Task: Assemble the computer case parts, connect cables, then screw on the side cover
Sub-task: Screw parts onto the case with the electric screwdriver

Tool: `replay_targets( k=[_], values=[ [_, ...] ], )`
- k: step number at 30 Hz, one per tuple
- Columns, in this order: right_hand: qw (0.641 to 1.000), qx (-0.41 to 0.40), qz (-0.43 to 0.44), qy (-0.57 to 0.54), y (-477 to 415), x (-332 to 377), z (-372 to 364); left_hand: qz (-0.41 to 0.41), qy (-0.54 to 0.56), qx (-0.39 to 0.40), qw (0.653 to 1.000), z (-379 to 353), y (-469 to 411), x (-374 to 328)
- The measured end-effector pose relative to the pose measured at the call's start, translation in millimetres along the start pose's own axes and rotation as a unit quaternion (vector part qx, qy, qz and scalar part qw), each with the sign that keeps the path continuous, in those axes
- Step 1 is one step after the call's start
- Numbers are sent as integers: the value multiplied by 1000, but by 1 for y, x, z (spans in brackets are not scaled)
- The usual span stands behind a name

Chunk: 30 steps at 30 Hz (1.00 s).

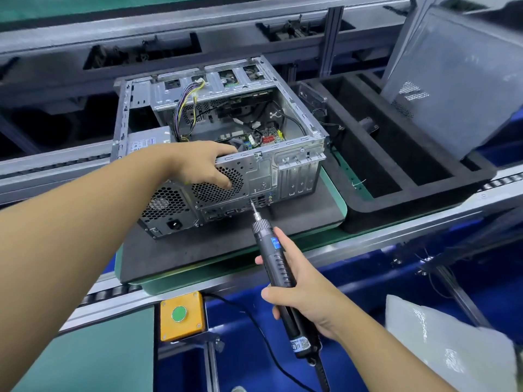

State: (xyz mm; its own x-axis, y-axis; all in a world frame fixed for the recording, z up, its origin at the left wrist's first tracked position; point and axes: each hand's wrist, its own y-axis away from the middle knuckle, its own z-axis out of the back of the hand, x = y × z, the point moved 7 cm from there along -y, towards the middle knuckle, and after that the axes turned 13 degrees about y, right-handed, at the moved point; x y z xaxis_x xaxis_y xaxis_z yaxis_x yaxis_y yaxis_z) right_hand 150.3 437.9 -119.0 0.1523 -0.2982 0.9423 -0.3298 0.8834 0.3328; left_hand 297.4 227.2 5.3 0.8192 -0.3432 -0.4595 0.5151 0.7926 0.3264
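Head view: computer case [263, 171] holds cables [184, 111] (right hand [305, 295] grips screwdriver [271, 250]).

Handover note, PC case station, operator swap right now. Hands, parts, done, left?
Left hand: grips the rear top edge of the computer case, steadying it.
Right hand: holds the electric screwdriver, bit at the rear panel by the ports.
The case lies open side up on the foam pad; the cables inside look loose.
A grey panel, likely the side cover, leans at far right, not fitted.
Left: finish the rear screw, check the cables, fit and screw the cover.
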Motion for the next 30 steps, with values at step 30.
replay_targets(
  k=[30],
  values=[
    [1000, -3, -13, -5, -7, -6, 1, -16, 5, -19, 1000, 2, 2, -3]
  ],
)
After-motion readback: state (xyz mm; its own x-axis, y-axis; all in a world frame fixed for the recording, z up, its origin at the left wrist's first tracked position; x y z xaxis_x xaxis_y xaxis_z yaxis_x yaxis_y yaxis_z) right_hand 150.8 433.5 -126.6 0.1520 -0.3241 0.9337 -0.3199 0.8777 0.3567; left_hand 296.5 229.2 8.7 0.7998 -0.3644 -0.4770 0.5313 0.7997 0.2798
